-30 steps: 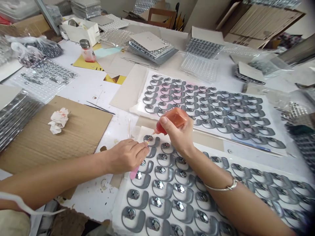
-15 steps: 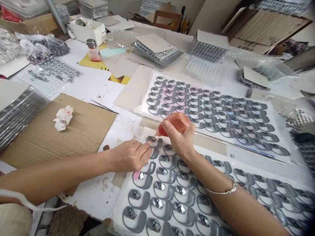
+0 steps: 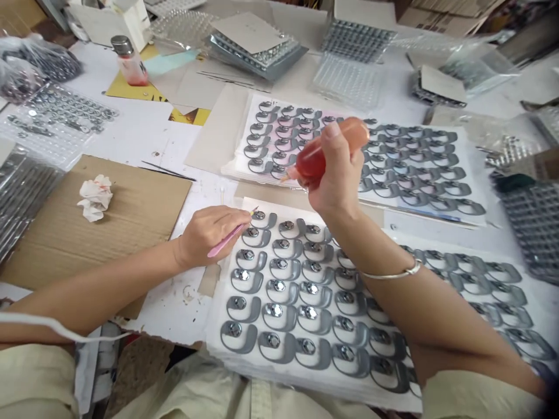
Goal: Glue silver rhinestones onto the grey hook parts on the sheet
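Observation:
My left hand (image 3: 213, 235) is closed around a slim pink pen-like tool (image 3: 229, 240) with a dark pointed tip. That tip is at the top left piece of a white sheet (image 3: 273, 206) set with rows of grey curved metal pieces (image 3: 282, 288), each bearing a shiny round part. My right hand (image 3: 338, 180) grips a squeeze bottle (image 3: 312, 160) of red-orange liquid, tilted with its narrow nozzle pointing left. The nozzle is held in the air above the gap between this sheet and a second sheet (image 3: 244, 151) of similar pieces behind it.
Brown cardboard (image 3: 56, 244) with a crumpled tissue (image 3: 96, 198) lies to the left. A small jar (image 3: 130, 61) with red residue stands at the back left. Clear plastic trays (image 3: 347, 81) and stacked packs (image 3: 257, 43) sit farther back. A cotton swab (image 3: 222, 195) lies near my left hand.
My right hand has lifted the bottle away from the top left piece, up and to the right. The pink tool now shows its full length, its tip at that piece. The view has tilted down.

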`<state>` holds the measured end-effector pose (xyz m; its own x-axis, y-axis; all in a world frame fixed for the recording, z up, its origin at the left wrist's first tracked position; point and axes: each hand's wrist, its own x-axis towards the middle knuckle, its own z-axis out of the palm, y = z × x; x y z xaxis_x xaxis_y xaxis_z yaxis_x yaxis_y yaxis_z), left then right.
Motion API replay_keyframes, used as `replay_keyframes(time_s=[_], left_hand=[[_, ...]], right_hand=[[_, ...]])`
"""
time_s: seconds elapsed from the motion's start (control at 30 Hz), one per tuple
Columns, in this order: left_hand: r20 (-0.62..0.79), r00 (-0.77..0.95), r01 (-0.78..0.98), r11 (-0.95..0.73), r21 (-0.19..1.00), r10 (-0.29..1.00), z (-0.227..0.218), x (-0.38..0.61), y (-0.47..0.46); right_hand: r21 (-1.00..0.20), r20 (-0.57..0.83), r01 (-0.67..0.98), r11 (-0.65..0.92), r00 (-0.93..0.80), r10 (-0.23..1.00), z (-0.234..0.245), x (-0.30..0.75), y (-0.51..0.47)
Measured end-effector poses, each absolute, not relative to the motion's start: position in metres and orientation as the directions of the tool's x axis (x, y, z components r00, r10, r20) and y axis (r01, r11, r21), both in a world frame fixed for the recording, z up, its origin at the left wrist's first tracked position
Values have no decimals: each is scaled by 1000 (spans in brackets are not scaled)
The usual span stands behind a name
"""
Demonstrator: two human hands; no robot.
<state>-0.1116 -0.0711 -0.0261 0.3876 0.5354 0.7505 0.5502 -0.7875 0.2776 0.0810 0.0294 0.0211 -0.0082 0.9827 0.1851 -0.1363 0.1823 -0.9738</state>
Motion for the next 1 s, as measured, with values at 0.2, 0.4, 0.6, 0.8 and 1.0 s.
replay_keyframes(time_s=[0.2, 0.4, 0.6, 0.8, 1.0], left_hand=[[780, 351, 553, -787, 274, 518, -26, -114, -69], [781, 331, 542, -784, 301, 529, -28, -118, -67], [780, 375, 502, -817, 283, 501, -27, -115, -72], [766, 436, 497, -836, 232, 472, -31, -113, -75], [755, 473, 489, -848, 204, 455, -36, -111, -74]], right_hand=[[-970, 140, -204, 132, -25, 990, 32, 86, 36], [-981, 170, -95, 167, -31, 985, 35, 92, 30], [-986, 141, -95, 140, -11, 990, 32, 84, 25], [-979, 204, -41, 202, -66, 977, 18, 76, 28], [-969, 247, -13, 247, -112, 963, 13, 71, 27]])
